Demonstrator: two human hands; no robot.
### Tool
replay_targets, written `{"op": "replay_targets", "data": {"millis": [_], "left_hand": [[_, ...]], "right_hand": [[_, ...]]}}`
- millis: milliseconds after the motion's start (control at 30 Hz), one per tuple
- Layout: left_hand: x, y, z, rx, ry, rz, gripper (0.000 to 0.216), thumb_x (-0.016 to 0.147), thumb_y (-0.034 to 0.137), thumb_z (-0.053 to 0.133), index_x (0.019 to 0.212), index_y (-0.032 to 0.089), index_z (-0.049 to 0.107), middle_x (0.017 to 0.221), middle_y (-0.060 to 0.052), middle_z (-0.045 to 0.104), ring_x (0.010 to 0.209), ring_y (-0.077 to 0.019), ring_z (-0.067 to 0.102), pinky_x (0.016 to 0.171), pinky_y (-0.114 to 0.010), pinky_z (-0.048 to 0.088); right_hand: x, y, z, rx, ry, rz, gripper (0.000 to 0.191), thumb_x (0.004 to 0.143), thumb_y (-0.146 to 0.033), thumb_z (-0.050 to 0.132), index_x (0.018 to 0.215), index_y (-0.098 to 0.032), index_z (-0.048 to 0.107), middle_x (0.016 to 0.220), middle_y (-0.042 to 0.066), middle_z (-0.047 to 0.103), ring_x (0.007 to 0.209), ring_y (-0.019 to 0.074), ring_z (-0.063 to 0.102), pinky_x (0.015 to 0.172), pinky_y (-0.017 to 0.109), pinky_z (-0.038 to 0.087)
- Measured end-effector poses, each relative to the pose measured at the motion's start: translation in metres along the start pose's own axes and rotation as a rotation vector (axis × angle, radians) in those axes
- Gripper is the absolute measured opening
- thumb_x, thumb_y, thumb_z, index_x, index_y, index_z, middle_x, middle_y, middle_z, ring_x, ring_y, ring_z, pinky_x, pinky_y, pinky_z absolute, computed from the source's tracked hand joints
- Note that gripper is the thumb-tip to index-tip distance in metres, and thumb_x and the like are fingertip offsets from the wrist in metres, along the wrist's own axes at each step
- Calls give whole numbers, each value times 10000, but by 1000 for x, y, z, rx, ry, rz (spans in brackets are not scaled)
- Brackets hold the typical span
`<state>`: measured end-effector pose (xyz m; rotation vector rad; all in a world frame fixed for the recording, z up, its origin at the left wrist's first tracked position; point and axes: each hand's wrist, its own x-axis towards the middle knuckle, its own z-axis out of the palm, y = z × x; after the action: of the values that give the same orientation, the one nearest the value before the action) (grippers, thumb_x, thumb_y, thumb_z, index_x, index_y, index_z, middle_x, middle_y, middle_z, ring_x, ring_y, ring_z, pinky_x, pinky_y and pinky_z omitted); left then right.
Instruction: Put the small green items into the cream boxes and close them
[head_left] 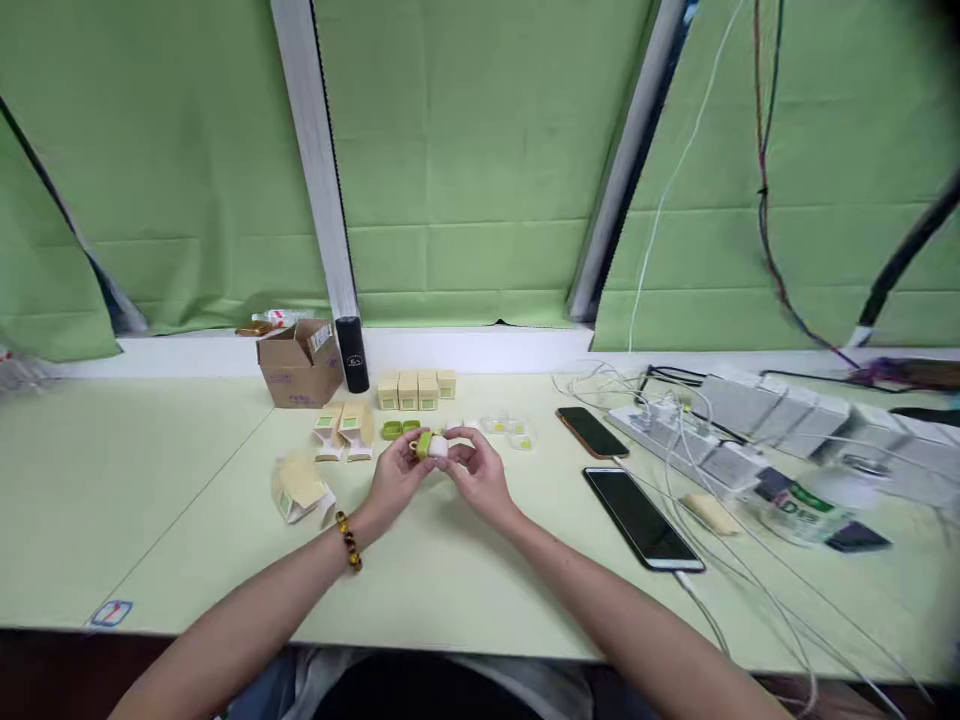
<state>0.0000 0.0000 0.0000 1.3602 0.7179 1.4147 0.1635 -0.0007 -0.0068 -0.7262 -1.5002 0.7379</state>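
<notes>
In the middle of the table, both my hands hold a small green-and-white case with a ring at its left side. My left hand (394,478) is closed on the green part (423,445), and a beaded bracelet is on that wrist. The fingers of my right hand (480,480) pinch the rounded white part (439,447). Just behind my left hand lie green square pieces (392,430), partly hidden by the fingers. Beyond my right hand are clear plastic pieces (519,440) with yellow spots.
Opened cream boxes (300,487) lie left of my hands, with several closed cream boxes (407,390) behind. A cardboard box (300,365) and black cylinder (352,355) stand at the back. Two phones (641,518), cables, white chargers (679,440) and a plastic bottle (814,505) occupy the right.
</notes>
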Motion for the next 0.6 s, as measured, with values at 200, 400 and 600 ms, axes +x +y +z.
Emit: {"op": "replay_targets", "data": {"millis": [200, 400, 600], "left_hand": [[4, 1, -3, -261, -66, -131, 452, 865, 438, 798, 1201, 173, 652, 1035, -66, 692, 806, -132, 636, 798, -292, 541], [1, -4, -4, -315, -219, -193, 293, 951, 410, 705, 1060, 138, 708, 957, -81, 685, 855, -162, 644, 807, -302, 524], [-1, 1, -1, -332, -258, -172, 241, 949, 362, 711, 1010, 129, 725, 952, -83, 676, 893, -172, 637, 851, -309, 516]], "right_hand": [[-2, -6, -10, -334, -53, -386, 502, 923, -233, 678, 1406, -290, 551, 1350, 126, 570, 719, 130, 620, 671, 343, 599], [-1, -2, -10, -475, -74, -486, 401, 975, -178, 619, 1361, -284, 601, 1277, 105, 655, 977, 204, 703, 705, 318, 627], [-2, -2, -10, -658, -88, -575, 334, 1004, -174, 572, 1333, -224, 601, 1207, 126, 686, 1040, 224, 711, 718, 313, 627]]}}
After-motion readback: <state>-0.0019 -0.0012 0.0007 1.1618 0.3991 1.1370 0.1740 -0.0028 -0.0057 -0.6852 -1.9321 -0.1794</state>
